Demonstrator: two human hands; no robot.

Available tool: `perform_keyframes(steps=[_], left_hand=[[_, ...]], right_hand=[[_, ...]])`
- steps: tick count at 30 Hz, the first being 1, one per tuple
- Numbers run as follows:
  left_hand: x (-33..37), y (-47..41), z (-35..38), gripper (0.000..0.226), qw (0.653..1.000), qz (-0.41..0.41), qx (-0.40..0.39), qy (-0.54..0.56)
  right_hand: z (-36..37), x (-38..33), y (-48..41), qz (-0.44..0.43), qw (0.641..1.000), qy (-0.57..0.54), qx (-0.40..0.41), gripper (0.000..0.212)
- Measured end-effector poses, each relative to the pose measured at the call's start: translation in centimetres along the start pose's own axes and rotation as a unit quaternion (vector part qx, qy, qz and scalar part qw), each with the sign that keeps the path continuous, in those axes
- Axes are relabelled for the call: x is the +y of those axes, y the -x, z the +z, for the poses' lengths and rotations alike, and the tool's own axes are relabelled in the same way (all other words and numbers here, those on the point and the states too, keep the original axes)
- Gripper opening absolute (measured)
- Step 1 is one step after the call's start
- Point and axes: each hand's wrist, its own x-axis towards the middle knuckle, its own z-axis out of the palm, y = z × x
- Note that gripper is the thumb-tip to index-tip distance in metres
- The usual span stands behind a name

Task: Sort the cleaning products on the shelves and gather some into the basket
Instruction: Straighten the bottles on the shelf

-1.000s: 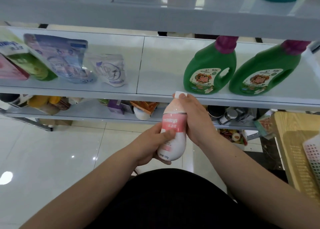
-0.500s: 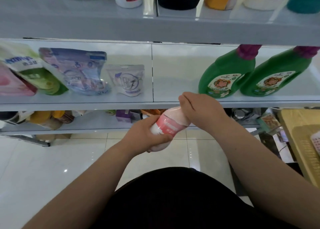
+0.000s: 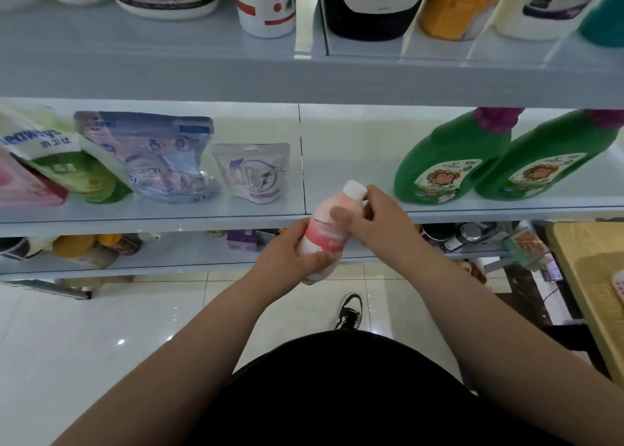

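Tilting cap-end toward the middle shelf (image 3: 169,219), the bottle (image 3: 326,234) sat just in front of the shelf edge: white body, pink label band, white cap (image 3: 354,188). The left hand (image 3: 290,256) curled round its lower body; the right hand (image 3: 381,226) gripped the neck, thumb on the shoulder.

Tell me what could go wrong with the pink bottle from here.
1. The bottle is tilted over the floor; if the left hand or right hand slips, it may drop.
2. The right hand grips near the cap; twisting could loosen it and leak.
3. The green jug stands close; shelving the bottle there might knock it.
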Motion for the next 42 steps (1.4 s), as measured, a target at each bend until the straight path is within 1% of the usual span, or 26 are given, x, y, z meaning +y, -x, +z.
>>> perform_keyframes(steps=[2, 4, 6, 8, 9, 10, 11, 13, 14, 16, 17, 19, 20, 24, 28, 32, 35, 37, 39, 42], left_hand=[[0.1, -1.2, 0.5, 0.038, 1.0, 0.004, 0.014, 0.018], [0.1, -2.5, 1.0, 0.041, 1.0, 0.008, 0.008, 0.015], [0.1, -4.0, 1.4, 0.047, 1.0, 0.008, 0.003, -0.002], [-0.1, -5.4, 1.6, 0.048, 0.999, 0.023, 0.006, -0.035], [-0.5, -6.2, 1.6, 0.05, 0.997, 0.031, 0.014, -0.076], [-1.0, -6.9, 1.5, 0.055, 0.989, 0.032, 0.023, -0.14], [-1.7, -7.4, 1.4, 0.062, 0.974, 0.024, 0.028, -0.224], [-3.0, -8.1, 1.0, 0.073, 0.923, 0.003, 0.02, -0.385], [-3.6, -8.2, 0.8, 0.075, 0.897, -0.003, 0.008, -0.442], [-4.5, -8.7, 0.5, 0.078, 0.855, -0.016, -0.026, -0.518], [-4.9, -8.9, 0.4, 0.078, 0.839, -0.022, -0.04, -0.542], [-5.2, -9.2, 0.5, 0.081, 0.817, -0.036, -0.051, -0.573], [-5.3, -9.3, 0.6, 0.082, 0.812, -0.043, -0.05, -0.579], [-5.6, -9.3, 0.9, 0.087, 0.805, -0.049, -0.052, -0.588], [-5.6, -9.0, 0.7, 0.086, 0.805, -0.051, -0.072, -0.587], [-5.2, -8.3, 0.7, 0.08, 0.812, -0.056, -0.094, -0.574], [-4.6, -7.2, 0.3, 0.074, 0.817, -0.04, -0.093, -0.567], [-4.0, -6.3, 0.1, 0.067, 0.832, -0.035, -0.081, -0.548], [-3.7, -5.6, 0.0, 0.059, 0.845, -0.03, -0.073, -0.528], [-3.6, -4.7, 0.5, 0.05, 0.86, -0.009, -0.057, -0.507]], right_hand=[[0.7, 0.7, -0.7, 0.033, 0.995, -0.089, -0.034, 0.05], [0.7, 1.4, -1.7, 0.049, 0.99, -0.132, -0.028, 0.061], [0.2, 2.0, -3.2, 0.045, 0.991, -0.125, -0.014, 0.063], [-0.2, 2.6, -4.8, 0.03, 0.995, -0.094, -0.012, 0.066], [-0.3, 2.7, -5.5, 0.02, 0.997, -0.074, -0.011, 0.068], [-0.4, 2.9, -6.2, 0.009, 0.998, -0.057, -0.008, 0.069], [-0.5, 3.0, -6.9, -0.001, 0.999, -0.047, -0.002, 0.068], [-0.7, 3.3, -8.3, -0.018, 0.999, -0.036, 0.013, 0.066], [-0.8, 3.4, -9.1, -0.022, 0.999, -0.03, 0.018, 0.064], [-0.8, 3.6, -10.5, -0.027, 0.999, -0.007, 0.02, 0.064], [-0.7, 3.7, -11.1, -0.027, 0.999, 0.012, 0.018, 0.065], [-0.4, 3.9, -12.1, -0.029, 0.998, 0.051, 0.017, 0.066], [-0.2, 3.9, -12.5, -0.029, 0.997, 0.067, 0.018, 0.066], [0.1, 3.8, -13.5, -0.029, 0.995, 0.093, 0.016, 0.067], [0.9, 3.9, -13.5, -0.024, 0.995, 0.099, 0.017, 0.069], [1.4, 4.2, -12.5, -0.019, 0.997, 0.075, 0.028, 0.071], [1.1, 4.5, -11.6, -0.003, 0.998, 0.055, 0.004, 0.077], [0.6, 5.0, -10.3, 0.018, 0.998, 0.054, -0.013, 0.081], [0.2, 6.0, -8.3, 0.034, 0.993, 0.108, -0.028, 0.076], [-0.4, 7.4, -4.7, 0.009, 0.974, 0.217, -0.069, 0.049]])
